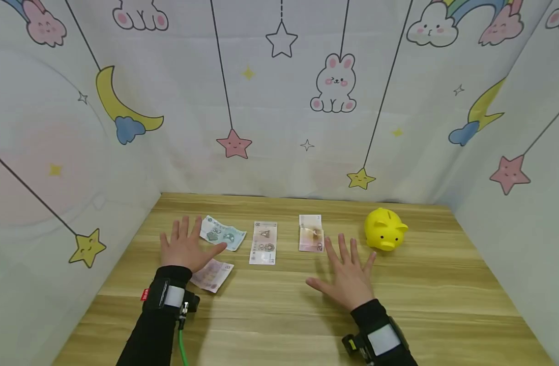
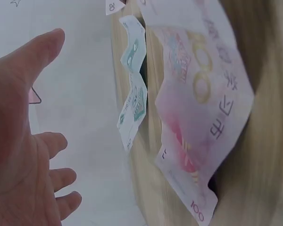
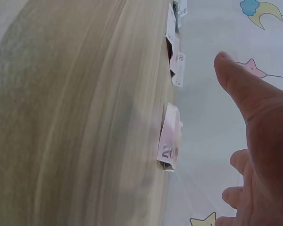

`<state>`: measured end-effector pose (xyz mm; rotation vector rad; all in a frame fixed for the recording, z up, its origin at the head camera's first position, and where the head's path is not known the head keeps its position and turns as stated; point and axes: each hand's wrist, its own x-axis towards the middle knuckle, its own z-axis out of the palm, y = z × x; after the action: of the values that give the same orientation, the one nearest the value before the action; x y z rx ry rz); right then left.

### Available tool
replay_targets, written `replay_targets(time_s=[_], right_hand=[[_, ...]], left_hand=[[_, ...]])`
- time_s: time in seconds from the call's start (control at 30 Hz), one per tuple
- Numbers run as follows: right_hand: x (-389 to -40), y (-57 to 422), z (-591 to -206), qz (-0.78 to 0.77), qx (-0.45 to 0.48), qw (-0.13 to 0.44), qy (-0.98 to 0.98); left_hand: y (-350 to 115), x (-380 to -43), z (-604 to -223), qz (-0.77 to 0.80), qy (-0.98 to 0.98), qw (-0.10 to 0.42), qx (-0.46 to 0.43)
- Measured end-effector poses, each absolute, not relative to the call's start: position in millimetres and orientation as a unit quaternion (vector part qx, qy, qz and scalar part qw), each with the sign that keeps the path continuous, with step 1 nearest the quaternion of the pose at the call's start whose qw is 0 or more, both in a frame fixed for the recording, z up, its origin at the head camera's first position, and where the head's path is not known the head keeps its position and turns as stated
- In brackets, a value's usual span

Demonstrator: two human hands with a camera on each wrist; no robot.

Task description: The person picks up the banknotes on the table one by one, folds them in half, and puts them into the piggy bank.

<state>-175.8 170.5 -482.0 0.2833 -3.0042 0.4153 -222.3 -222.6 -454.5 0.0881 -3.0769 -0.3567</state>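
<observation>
My left hand [image 1: 186, 248] is spread with straight fingers over the left side of the table, holding nothing. Close by it lie a blue-green banknote [image 1: 222, 234] and a pink banknote [image 1: 212, 276], partly hidden by the hand and wrist. In the left wrist view the pink note's creased sheet [image 2: 203, 94] shows the number 100. My right hand [image 1: 348, 277], also spread and holding nothing, is just in front of a creased banknote [image 1: 311, 223] with a brownish patch and a yellow piggy bank [image 1: 386, 231]. Another upright-laid banknote [image 1: 263, 243] lies between the hands.
The wood-grain table [image 1: 279, 325] is bordered by a white cloth backdrop [image 1: 279, 101] printed with stars, moons and rabbits, at the back and both sides. A green cable [image 1: 182, 348] runs from the left wrist camera toward the front edge.
</observation>
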Motion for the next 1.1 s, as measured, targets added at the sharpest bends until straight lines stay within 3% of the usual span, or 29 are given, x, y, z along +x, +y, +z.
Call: replay_targets(time_s=[0.3,1.1], right_hand=[[-178.2,168.2,-482.1,0.147,0.099,0.043,-0.983],[-178.4,163.1,-482.2,0.154,0.105,0.042,-0.982]], left_hand=[[-240.6,-241.1,-450.0,-0.132,-0.991,-0.008,0.033],[-274.4,-272.9,-469.7,-0.133,-0.991,0.015,0.026]])
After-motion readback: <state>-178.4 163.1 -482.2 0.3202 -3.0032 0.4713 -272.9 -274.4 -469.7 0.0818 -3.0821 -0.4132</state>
